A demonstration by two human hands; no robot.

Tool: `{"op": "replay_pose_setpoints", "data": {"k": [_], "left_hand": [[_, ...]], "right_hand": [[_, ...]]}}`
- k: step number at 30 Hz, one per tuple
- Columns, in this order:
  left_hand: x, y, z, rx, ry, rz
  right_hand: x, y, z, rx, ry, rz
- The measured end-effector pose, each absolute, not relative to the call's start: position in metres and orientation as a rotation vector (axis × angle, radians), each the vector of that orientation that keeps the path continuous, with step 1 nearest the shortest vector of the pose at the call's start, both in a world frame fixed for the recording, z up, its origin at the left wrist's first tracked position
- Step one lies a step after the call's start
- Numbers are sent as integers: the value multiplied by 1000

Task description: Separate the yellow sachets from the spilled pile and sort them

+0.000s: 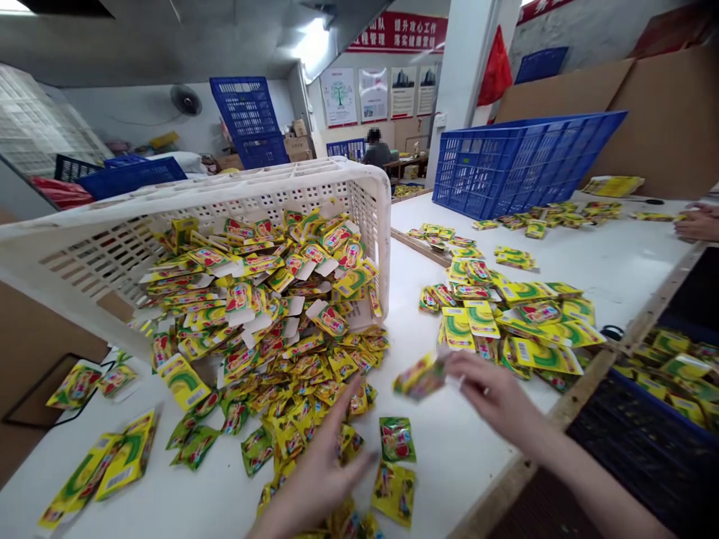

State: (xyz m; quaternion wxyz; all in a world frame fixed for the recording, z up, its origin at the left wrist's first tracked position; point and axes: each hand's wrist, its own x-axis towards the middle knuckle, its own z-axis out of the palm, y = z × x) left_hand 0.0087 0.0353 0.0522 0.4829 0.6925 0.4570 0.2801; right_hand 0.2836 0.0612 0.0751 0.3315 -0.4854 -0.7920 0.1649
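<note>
My right hand [488, 393] pinches a small yellow-green printed carton [416, 376] by its end, lifted over the white tabletop and blurred. My left hand [323, 468] is open, thumb and forefinger apart, above a heap of small yellow sachets [292, 408]. Between the hands, a green sachet [396, 439] and a yellow sachet [394, 492] lie flat on the table. A white plastic basket [368, 180] lies on its side, with many flat cartons [241, 299] spilling out of it toward me. More green sachets [194, 447] lie left of the heap.
A pile of closed cartons [528, 314] lies to the right, beside the table's wooden edge [584, 397]. Behind it stands a blue crate [477, 172]. Another person's hands [699, 221] show at the far right. Below the edge, a dark crate holds more cartons [674, 374].
</note>
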Motion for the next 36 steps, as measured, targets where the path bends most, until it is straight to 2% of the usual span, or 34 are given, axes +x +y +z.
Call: {"op": "replay_pose_setpoints", "data": {"k": [2,4,8,12,15,18,23,28,32,36], "left_hand": [[-18,55,55,1925,1326,692],[-40,73,50,2097,1437,645],[-57,93,30,2377,1463,428],[-53,98,20,2521,1437,345],[-50,98,26,2408,1459,502],[-40,91,39,2163,1464,626],[-12,70,64,1909,1276,603],[1,59,59,1603,1137,710],[12,58,44,1568,1127,798],[25,74,43,1776,1143,766]], "right_hand": [[298,74,66,-1545,-1974,80],[294,76,52,-1661,-2047,45],[248,57,14,-1602,-2315,446],[227,47,-7,-1570,-2223,747],[235,53,5,-1448,-1985,1024],[237,59,38,-1242,-1772,1241],[215,60,82,-1013,-1883,1287],[204,62,74,-1058,-1853,1257],[210,62,62,-1165,-1789,1098],[222,62,53,-1085,-1730,1316]]}}
